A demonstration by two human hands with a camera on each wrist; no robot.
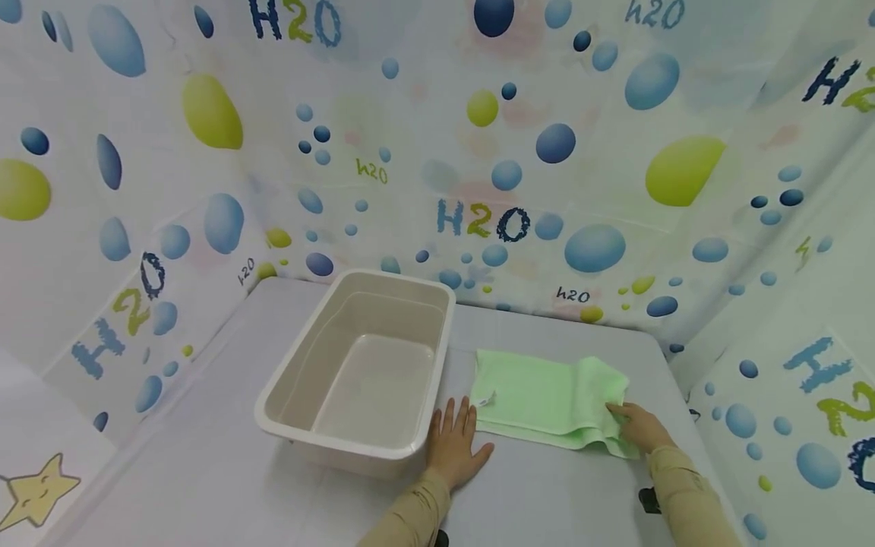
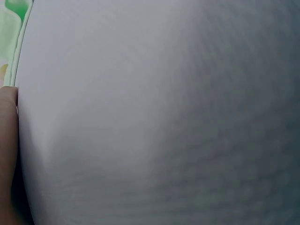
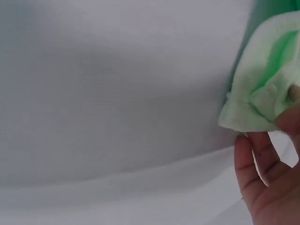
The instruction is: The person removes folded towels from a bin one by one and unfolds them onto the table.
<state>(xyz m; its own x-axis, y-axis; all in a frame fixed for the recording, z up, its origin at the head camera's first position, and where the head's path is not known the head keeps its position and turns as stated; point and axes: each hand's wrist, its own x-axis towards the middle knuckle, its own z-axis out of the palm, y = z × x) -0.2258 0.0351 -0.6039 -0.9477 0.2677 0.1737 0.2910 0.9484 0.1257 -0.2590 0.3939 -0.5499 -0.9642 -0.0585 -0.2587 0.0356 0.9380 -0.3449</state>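
A light green towel (image 1: 526, 391) lies folded on the white table, with a small white tag at its left edge. Its right part is folded over in a raised layer. My right hand (image 1: 642, 428) pinches the towel's right edge; in the right wrist view, thumb and fingers meet at the folded green cloth (image 3: 253, 105). Flat on the table, fingers spread, my left hand (image 1: 451, 448) rests between the towel and a beige plastic basin (image 1: 376, 387), close against the basin's right side. Only part of that hand (image 2: 7, 150) appears in the left wrist view.
The basin holds nothing visible. White table surface (image 1: 198, 471) extends to the left and front. Walls of patterned sheet (image 1: 410, 114) with blue and green drops and H2O lettering enclose the table at the back and both sides.
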